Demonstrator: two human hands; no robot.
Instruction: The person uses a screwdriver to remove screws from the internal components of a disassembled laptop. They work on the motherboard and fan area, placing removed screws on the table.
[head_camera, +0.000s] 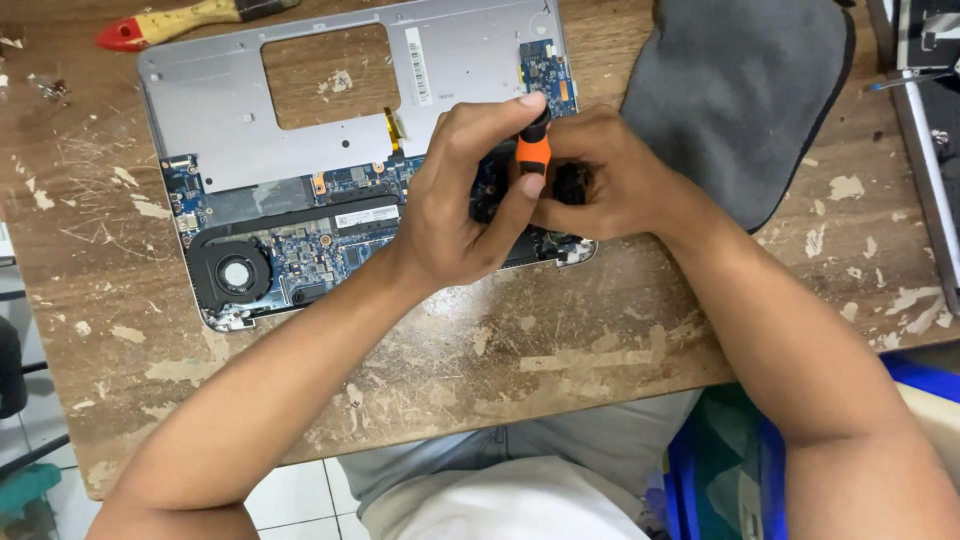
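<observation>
An opened silver laptop chassis (215, 105) lies on a worn wooden table (560, 350), its blue circuit board (310, 245) and round black fan (232, 272) exposed. Both my hands meet over the board's right part. My left hand (460, 195) wraps an orange and black screwdriver (532, 152), index finger resting on its top. My right hand (605, 180) pinches the same screwdriver lower down from the right side. The tool stands roughly upright; its tip is hidden behind my fingers.
A grey cloth pouch (735, 85) lies right of the laptop. A red and yellow handled tool (170, 22) rests at the table's back left. Metal parts (925, 120) line the right edge. Small screws (48, 88) sit far left. My lap is below the table's front edge.
</observation>
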